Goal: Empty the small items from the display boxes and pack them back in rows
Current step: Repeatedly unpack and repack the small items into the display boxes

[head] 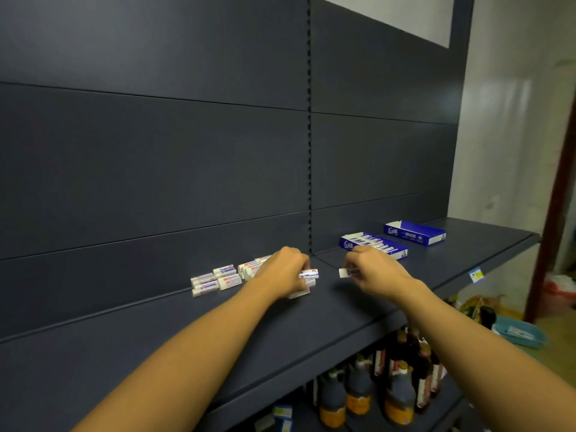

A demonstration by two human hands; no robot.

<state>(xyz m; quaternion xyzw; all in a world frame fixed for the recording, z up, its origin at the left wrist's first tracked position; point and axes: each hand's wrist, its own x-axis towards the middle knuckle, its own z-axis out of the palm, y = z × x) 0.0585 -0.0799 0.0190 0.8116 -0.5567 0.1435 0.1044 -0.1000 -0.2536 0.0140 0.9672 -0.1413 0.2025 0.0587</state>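
Several small white erasers [218, 280] with blue and red sleeves lie loose on the dark shelf [343, 313], against the back panel. My left hand [283, 272] grips a few of them; one eraser [309, 273] sticks out past its fingers. My right hand [374, 269] pinches a single eraser [343, 272] just right of the left hand. Behind my right hand stands a blue display box [374, 244] with a row of erasers inside. A second blue display box [416, 233] sits farther right; its inside is not visible.
A price tag [477, 275] hangs on the shelf's front edge at right. Dark bottles [399, 391] with orange labels stand on the shelf below. A blue basin [520, 333] lies on the floor at right.
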